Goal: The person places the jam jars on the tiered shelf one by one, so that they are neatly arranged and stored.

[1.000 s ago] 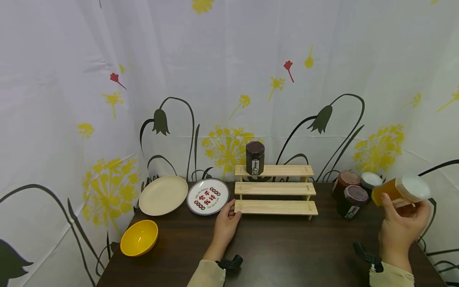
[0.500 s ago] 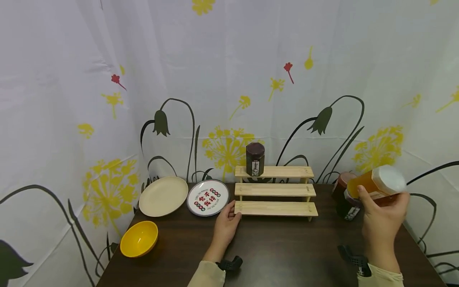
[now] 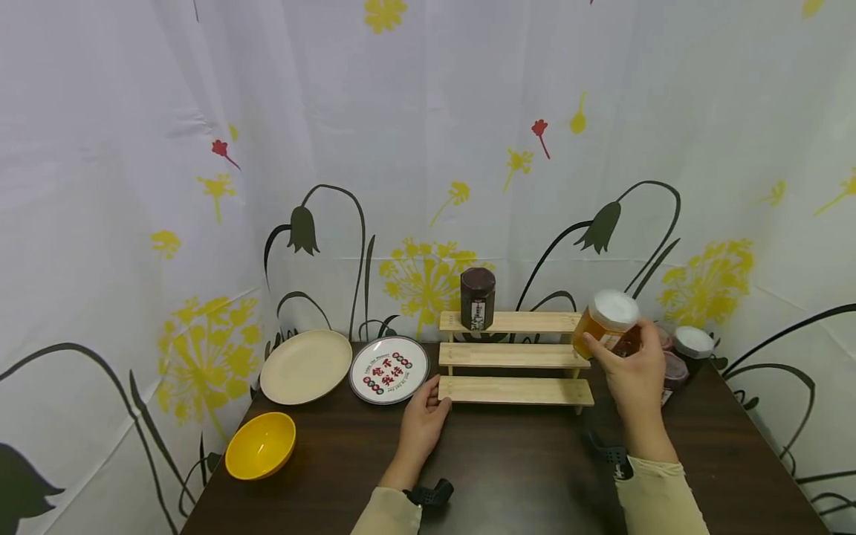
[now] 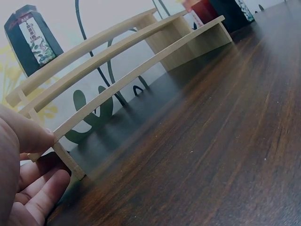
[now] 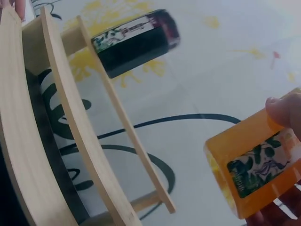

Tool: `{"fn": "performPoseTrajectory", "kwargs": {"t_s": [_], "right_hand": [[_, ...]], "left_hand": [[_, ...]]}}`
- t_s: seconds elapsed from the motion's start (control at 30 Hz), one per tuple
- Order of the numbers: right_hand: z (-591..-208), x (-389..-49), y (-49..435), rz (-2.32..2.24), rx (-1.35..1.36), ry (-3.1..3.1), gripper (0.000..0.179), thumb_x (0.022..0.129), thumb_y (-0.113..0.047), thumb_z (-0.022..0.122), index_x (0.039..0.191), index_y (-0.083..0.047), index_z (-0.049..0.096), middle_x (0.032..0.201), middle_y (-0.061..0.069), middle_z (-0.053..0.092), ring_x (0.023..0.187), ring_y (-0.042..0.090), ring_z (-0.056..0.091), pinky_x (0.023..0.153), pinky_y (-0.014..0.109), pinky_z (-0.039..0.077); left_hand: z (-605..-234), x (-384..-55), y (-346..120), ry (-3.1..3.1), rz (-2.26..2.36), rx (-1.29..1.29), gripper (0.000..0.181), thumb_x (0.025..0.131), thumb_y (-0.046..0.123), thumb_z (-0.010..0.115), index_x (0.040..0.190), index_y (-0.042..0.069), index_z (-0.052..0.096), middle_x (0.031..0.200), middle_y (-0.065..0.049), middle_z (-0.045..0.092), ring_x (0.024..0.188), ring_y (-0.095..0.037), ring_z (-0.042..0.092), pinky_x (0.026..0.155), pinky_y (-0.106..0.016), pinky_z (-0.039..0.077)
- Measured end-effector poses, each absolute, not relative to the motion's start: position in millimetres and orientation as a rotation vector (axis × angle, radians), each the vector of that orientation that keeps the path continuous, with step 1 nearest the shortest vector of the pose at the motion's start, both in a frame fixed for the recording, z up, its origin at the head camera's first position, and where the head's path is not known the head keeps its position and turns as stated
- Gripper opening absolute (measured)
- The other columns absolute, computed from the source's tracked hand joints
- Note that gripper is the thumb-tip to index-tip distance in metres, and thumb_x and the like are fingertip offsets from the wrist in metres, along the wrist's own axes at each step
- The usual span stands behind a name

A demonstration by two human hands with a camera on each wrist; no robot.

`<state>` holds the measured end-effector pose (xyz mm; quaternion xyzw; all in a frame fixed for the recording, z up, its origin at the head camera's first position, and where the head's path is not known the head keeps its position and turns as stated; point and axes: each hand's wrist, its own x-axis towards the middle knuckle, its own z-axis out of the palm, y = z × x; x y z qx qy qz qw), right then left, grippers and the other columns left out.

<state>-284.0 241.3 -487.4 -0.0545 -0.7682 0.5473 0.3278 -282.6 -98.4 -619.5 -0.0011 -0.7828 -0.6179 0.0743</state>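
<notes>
A three-tier wooden rack (image 3: 515, 355) stands on the table against the curtain. A dark jar (image 3: 478, 299) with a printed label sits upright at the left of its top tier. My left hand (image 3: 421, 425) holds the left end of the lowest tier; in the left wrist view, the thumb lies at the board's end and the fingers curl by its leg. My right hand (image 3: 634, 375) grips an amber jar (image 3: 595, 331) with a white lid, slightly tilted, at the right end of the rack. The right wrist view shows the amber jar (image 5: 258, 165) apart from the tiers.
Behind the right hand stand a white-lidded jar (image 3: 693, 342) and dark-lidded jars (image 3: 674, 370), partly hidden. To the left are a patterned plate (image 3: 389, 370), a cream plate (image 3: 305, 367) and a yellow bowl (image 3: 261, 446) on the dark table (image 3: 508, 475).
My right hand has carried the amber jar leftward from the table's right side to the rack's right end, bringing it closer to upright. The left hand has stayed on the rack.
</notes>
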Motion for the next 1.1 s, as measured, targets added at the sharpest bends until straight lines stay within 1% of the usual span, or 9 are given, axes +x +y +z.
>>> {"fn": "performPoseTrajectory", "kwargs": {"t_s": [0.1, 0.2, 0.27, 0.33, 0.43, 0.7, 0.8, 0.93, 1.1], "right_hand": [[-490.0, -300.7, 234.1, 1.357, -0.129, -2.079, 0.068, 0.089, -0.025, 0.093, 0.145, -0.006, 0.059, 0.131, 0.011, 0.069, 0.110, 0.012, 0.061, 0.084, 0.018, 0.049], [-491.7, -316.5, 230.3, 1.316, -0.105, -2.147, 0.070, 0.090, -0.031, 0.092, 0.145, -0.005, 0.059, 0.133, 0.016, 0.070, 0.112, 0.020, 0.064, 0.085, 0.019, 0.048], [-493.1, -326.3, 226.6, 1.341, -0.079, -2.174, 0.071, 0.090, -0.033, 0.092, 0.146, -0.004, 0.058, 0.135, 0.018, 0.070, 0.116, 0.028, 0.066, 0.091, 0.027, 0.055], [-495.1, -336.2, 222.9, 1.364, -0.055, -2.184, 0.072, 0.091, -0.034, 0.092, 0.146, -0.003, 0.058, 0.136, 0.020, 0.068, 0.121, 0.033, 0.067, 0.099, 0.039, 0.059], [-497.8, -347.8, 217.6, 1.395, -0.039, -2.185, 0.072, 0.091, -0.033, 0.091, 0.146, -0.001, 0.056, 0.138, 0.021, 0.067, 0.127, 0.037, 0.066, 0.106, 0.057, 0.056], [-503.4, -359.9, 213.4, 1.391, -0.079, -2.179, 0.070, 0.091, -0.031, 0.091, 0.145, 0.000, 0.057, 0.139, 0.022, 0.068, 0.128, 0.039, 0.067, 0.104, 0.058, 0.058], [-503.6, -364.3, 213.0, 1.413, -0.083, -2.186, 0.070, 0.093, -0.033, 0.090, 0.146, -0.001, 0.056, 0.141, 0.023, 0.067, 0.130, 0.040, 0.065, 0.107, 0.059, 0.057], [-505.4, -366.8, 212.5, 1.477, -0.085, -2.229, 0.075, 0.095, -0.036, 0.087, 0.151, -0.002, 0.051, 0.147, 0.024, 0.063, 0.135, 0.042, 0.062, 0.112, 0.059, 0.054], [-512.2, -368.6, 214.8, 1.549, -0.090, -2.290, 0.078, 0.096, -0.036, 0.086, 0.155, -0.002, 0.048, 0.151, 0.024, 0.060, 0.138, 0.042, 0.060, 0.116, 0.058, 0.051]], "left_hand": [[-619.9, -282.7, -99.8, -2.346, -1.862, 0.005, 0.056, 0.102, 0.009, 0.073, 0.155, -0.003, 0.056, 0.131, -0.021, 0.072, 0.104, -0.019, 0.067, 0.084, -0.020, 0.056], [-618.6, -283.0, -99.0, -2.336, -1.872, -0.001, 0.056, 0.102, 0.008, 0.072, 0.154, -0.004, 0.056, 0.131, -0.021, 0.072, 0.104, -0.020, 0.067, 0.084, -0.020, 0.056], [-617.8, -282.7, -99.2, -2.333, -1.876, 0.006, 0.056, 0.102, 0.008, 0.072, 0.154, -0.004, 0.056, 0.131, -0.021, 0.072, 0.104, -0.020, 0.067, 0.084, -0.020, 0.056], [-617.4, -282.3, -99.8, -2.331, -1.874, 0.005, 0.056, 0.102, 0.008, 0.073, 0.154, -0.004, 0.056, 0.130, -0.021, 0.072, 0.104, -0.020, 0.067, 0.083, -0.020, 0.056], [-617.3, -283.0, -99.8, -2.325, -1.875, 0.009, 0.056, 0.102, 0.009, 0.073, 0.154, -0.003, 0.056, 0.130, -0.021, 0.072, 0.104, -0.020, 0.067, 0.083, -0.020, 0.056], [-621.0, -282.2, -97.9, -2.328, -1.856, 0.003, 0.055, 0.101, 0.008, 0.074, 0.153, -0.003, 0.058, 0.129, -0.020, 0.073, 0.103, -0.018, 0.067, 0.084, -0.020, 0.057], [-621.3, -282.0, -97.6, -2.312, -1.862, -0.004, 0.055, 0.101, 0.008, 0.074, 0.153, -0.003, 0.058, 0.128, -0.021, 0.073, 0.103, -0.019, 0.068, 0.083, -0.020, 0.057], [-620.4, -282.7, -98.5, -2.298, -1.868, -0.013, 0.055, 0.101, 0.007, 0.073, 0.152, -0.005, 0.058, 0.128, -0.023, 0.073, 0.102, -0.020, 0.069, 0.082, -0.020, 0.057], [-619.4, -284.0, -99.7, -2.323, -1.869, 0.010, 0.055, 0.102, 0.007, 0.073, 0.154, -0.003, 0.057, 0.129, -0.022, 0.073, 0.103, -0.019, 0.068, 0.083, -0.019, 0.057]]}}
